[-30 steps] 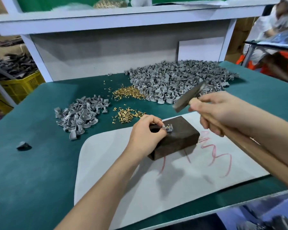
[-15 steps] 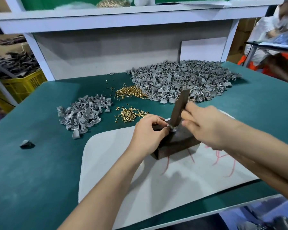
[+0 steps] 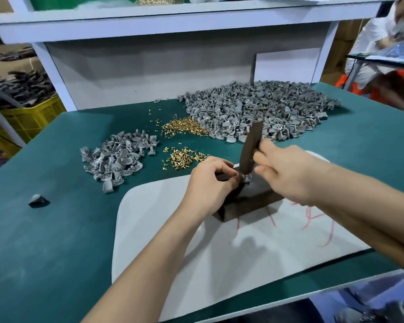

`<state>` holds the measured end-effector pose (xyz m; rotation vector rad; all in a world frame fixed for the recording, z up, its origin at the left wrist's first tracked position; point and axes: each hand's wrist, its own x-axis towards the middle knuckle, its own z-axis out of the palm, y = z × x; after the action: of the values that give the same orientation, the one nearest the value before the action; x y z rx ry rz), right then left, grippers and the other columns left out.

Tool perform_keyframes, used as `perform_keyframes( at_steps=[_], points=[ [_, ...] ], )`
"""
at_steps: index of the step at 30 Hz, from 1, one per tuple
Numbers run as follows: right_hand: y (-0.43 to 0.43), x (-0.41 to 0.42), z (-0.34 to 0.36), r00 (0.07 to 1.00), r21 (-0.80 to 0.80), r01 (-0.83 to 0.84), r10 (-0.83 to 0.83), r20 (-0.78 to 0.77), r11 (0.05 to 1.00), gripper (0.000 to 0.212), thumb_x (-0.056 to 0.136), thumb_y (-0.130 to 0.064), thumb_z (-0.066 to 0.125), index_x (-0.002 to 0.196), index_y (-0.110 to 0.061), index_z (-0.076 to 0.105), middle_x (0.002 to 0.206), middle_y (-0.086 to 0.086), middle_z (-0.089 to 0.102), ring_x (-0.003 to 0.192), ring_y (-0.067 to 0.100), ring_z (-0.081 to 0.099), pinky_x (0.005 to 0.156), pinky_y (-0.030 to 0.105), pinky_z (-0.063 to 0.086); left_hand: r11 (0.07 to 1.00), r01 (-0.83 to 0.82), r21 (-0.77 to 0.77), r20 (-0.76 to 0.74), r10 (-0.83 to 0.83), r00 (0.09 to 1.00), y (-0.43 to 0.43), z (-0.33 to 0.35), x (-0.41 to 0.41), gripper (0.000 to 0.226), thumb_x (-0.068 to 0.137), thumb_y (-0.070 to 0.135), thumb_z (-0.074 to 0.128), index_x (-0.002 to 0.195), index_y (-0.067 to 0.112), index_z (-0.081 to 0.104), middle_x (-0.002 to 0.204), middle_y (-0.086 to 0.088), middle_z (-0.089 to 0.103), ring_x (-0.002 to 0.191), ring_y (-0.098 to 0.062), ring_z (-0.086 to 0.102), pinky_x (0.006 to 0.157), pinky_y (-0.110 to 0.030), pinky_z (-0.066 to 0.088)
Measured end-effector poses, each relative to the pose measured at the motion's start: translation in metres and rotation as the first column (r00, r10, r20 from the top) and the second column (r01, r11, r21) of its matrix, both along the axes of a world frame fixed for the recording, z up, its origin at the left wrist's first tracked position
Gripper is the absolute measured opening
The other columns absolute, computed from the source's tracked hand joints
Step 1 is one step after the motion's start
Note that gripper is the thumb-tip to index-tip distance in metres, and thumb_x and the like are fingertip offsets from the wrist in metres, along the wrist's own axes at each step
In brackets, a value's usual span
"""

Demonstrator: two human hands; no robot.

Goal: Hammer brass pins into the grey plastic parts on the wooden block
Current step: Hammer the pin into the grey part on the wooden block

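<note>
While my left hand [image 3: 208,185] pinches a small grey plastic part [image 3: 244,177] on top of the dark rectangular wooden block [image 3: 250,201], my right hand [image 3: 287,173] is curled tight round a dark-headed hammer [image 3: 251,148], whose head stands nearly upright with its lower end down at that part. Under the block lies a white mat [image 3: 196,241]. Just beyond the block lie loose brass pins [image 3: 184,157], to its left a small pile of grey parts [image 3: 117,159], and far behind it a large grey heap [image 3: 254,108].

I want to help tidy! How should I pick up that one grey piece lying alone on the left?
Probably from straight above, pinching the lone grey part across its two sloping sides: it lies low on the green table with nothing touching it.
</note>
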<state>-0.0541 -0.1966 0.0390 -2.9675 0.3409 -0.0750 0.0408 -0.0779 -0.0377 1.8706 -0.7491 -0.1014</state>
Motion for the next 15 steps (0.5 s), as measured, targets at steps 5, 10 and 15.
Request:
perform_keyframes(
  at_steps=[5,10,15],
  points=[
    [-0.0031,-0.0005,-0.0001,1.000,0.044,0.028,-0.028,0.007,0.999,0.015,0.099,-0.022,0.037,0.108,-0.011,0.033,0.096,0.016,0.060,0.073,0.034,0.047,0.067,0.036,0.037,1.000,-0.005,0.011,0.002,0.005,1.000,0.0013,0.0020,0.0007,0.009,0.078,0.004,0.074,0.074,0.012,0.071,0.096,0.000,0.063,0.090,-0.012,0.061,0.086,-0.020,0.047],
    [-0.0063,-0.0019,-0.0011,0.996,0.010,-0.011,0.010,0.087,1.000,0.012,0.098,-0.020,0.038,0.106,-0.012,0.034,0.093,0.011,0.059,0.071,0.032,0.052,0.065,0.033,0.031,1.000,0.001,0.023,0.018,-0.002,1.000,0.0019,0.0033,-0.0005,0.007,0.078,0.004,0.073,0.075,0.010,0.072,0.093,0.003,0.062,0.091,-0.011,0.059,0.087,-0.022,0.046],
    [-0.0058,-0.0014,-0.0029,0.993,-0.014,-0.031,0.032,0.117,0.999,0.022,0.097,-0.020,0.039,0.116,-0.009,0.037,0.090,0.007,0.060,0.062,0.025,0.041,0.065,0.034,0.034,1.000,0.003,0.031,0.026,-0.003,1.000,0.0013,0.0043,-0.0004,0.006,0.078,0.005,0.074,0.075,0.009,0.072,0.093,0.002,0.064,0.091,-0.013,0.061,0.088,-0.028,0.048]
  ],
)
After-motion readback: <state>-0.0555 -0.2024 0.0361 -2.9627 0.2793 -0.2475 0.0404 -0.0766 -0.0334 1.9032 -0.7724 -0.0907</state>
